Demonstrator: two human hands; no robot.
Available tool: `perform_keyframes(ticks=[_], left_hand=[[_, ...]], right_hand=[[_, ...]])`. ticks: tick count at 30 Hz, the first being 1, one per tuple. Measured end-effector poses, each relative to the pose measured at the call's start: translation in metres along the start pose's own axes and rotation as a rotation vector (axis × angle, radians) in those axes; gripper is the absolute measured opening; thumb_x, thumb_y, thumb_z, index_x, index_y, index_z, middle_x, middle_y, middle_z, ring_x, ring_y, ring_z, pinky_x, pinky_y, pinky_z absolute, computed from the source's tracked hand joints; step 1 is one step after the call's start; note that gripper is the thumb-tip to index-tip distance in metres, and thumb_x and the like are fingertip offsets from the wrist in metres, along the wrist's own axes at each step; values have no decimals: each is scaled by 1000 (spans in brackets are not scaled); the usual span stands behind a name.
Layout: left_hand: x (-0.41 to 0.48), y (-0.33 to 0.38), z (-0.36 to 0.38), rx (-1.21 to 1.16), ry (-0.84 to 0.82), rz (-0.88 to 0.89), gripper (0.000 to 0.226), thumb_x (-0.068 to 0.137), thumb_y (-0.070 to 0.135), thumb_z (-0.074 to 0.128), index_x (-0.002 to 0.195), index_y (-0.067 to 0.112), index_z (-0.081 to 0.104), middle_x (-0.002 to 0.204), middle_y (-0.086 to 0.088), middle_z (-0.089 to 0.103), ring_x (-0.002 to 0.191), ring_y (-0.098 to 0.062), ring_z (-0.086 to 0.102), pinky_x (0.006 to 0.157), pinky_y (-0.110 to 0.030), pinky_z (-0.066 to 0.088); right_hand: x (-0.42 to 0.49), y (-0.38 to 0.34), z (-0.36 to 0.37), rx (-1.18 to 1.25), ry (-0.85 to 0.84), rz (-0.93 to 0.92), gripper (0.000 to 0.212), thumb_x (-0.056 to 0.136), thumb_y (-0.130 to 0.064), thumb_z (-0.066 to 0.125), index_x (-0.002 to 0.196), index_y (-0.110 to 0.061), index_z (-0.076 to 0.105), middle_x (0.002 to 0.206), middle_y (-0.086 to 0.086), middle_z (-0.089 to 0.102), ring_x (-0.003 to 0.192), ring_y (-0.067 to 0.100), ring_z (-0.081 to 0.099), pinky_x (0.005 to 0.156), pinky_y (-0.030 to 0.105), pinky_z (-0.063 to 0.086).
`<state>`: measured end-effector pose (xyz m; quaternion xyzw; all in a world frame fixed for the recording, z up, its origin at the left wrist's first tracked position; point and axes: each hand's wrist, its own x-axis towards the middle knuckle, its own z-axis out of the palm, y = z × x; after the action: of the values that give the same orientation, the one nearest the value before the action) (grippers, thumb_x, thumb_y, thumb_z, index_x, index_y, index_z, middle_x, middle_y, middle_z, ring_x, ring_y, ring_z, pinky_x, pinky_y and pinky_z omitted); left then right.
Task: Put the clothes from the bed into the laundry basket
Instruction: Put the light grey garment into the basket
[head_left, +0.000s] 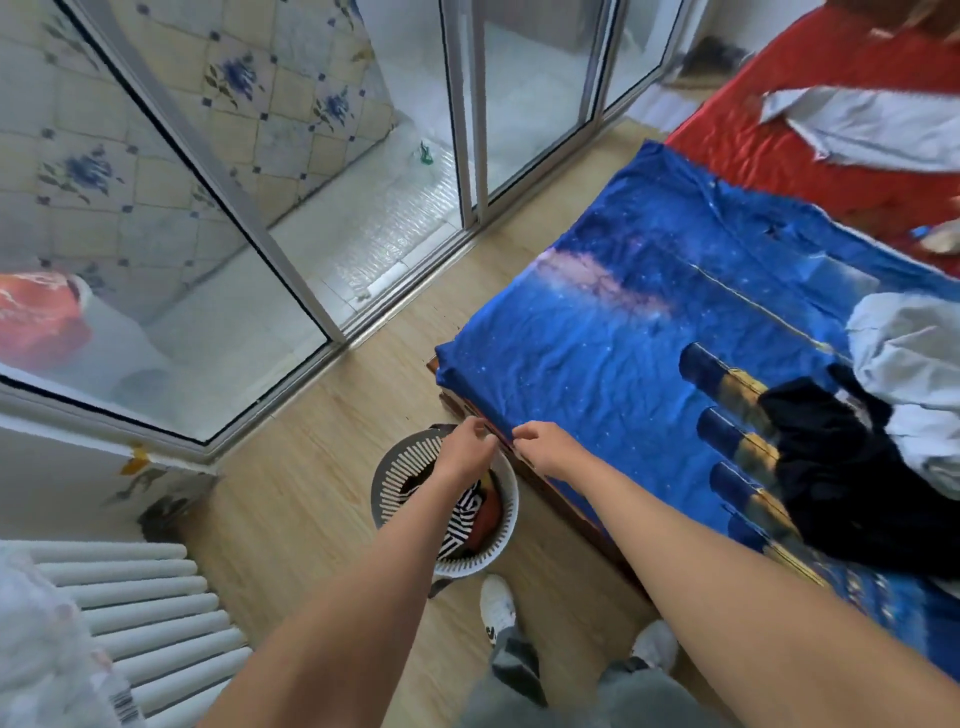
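Observation:
A round white slatted laundry basket (395, 480) stands on the floor at the corner of the bed (613, 332), which has a blue starry sheet. Inside it lie a black-and-white striped garment (462, 514) and a dark red one (488, 512). My left hand (465, 449) hovers over the basket's far rim with its fingers curled and nothing in them. My right hand (545, 447) hangs at the bed's edge, fingers bent and loose, holding nothing. On the bed at the right lie a black garment (841, 467) and a pale grey one (909, 364). Another light grey garment (872, 130) lies on the red cover.
A red quilted cover (831, 93) spreads over the far end of the bed. Sliding glass doors (291, 249) run along the left and back. A white radiator (150, 613) is at lower left. My white shoes (498, 608) stand on the wooden floor beside the basket.

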<state>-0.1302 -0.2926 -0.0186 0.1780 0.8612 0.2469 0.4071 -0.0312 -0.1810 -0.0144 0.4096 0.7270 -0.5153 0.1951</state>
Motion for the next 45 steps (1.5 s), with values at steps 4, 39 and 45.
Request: perform_keyframes(ticks=[4,39,45], left_hand=[[6,78,55,75,-57,103,45,98,22,53,140,6,56,141,-9,63,128,-28,60,110,-35,43],[43,336,480,220,-401,247,13,96,36,54,102,44,63,96,7,75,95,-14,70,76,-25,49],[42,351,483,227,-384,231,16,92,31,53,103,31,65,97,-4,76,87,-18,69,71,-22,49]], right_hand=[[-21,61,-70,103,127,55,42,97,-18,54,139,-12,56,142,5,60,117,25,61,101,39,48],[9,554,-481,1038,486,506,36,100,-14,47,135,-20,50,147,19,48,136,32,47,119,49,32],[7,558,-513,987,760,379,25,103,-9,52,126,-5,59,127,10,56,112,24,63,95,28,47]])
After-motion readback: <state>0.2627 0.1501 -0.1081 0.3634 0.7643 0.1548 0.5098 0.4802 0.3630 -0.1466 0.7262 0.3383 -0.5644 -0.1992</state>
